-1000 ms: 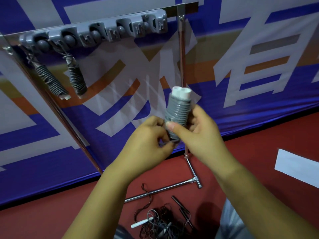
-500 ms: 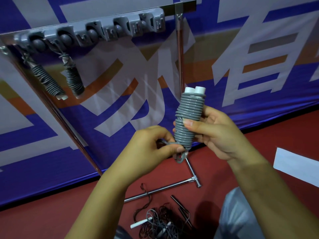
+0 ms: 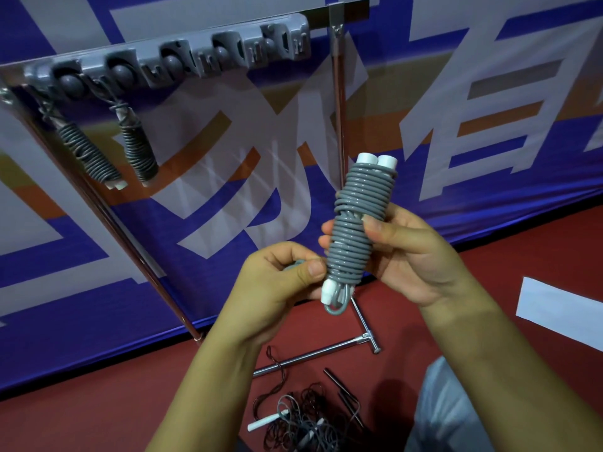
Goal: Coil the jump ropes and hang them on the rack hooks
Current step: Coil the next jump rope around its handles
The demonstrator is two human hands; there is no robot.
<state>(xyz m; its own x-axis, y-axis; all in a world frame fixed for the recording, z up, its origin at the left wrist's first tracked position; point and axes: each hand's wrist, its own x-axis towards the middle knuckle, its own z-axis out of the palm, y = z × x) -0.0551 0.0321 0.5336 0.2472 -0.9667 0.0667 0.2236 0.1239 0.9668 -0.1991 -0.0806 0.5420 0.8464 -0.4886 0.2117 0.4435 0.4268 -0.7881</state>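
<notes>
A grey jump rope [image 3: 357, 223] is wound tightly round its two white handles and stands almost upright in front of me. My right hand [image 3: 411, 252] grips the bundle at its middle, thumb across the coils. My left hand [image 3: 280, 282] pinches the rope's loose end beside the bundle's lower part, where a small loop hangs out. Up at the left, two coiled grey ropes [image 3: 88, 154] [image 3: 138, 151] hang from the grey hook rail [image 3: 169, 60] on the metal rack.
The rack's right post [image 3: 337, 102] stands just behind the bundle, and its foot bar [image 3: 310, 353] lies on the red floor. A tangle of loose ropes [image 3: 303, 422] lies on the floor below my hands. A blue banner covers the wall behind the rack.
The bundle has risen and shifted right in my right hand. My left hand has drawn the loose end in at the bundle's bottom, leaving a small loop.
</notes>
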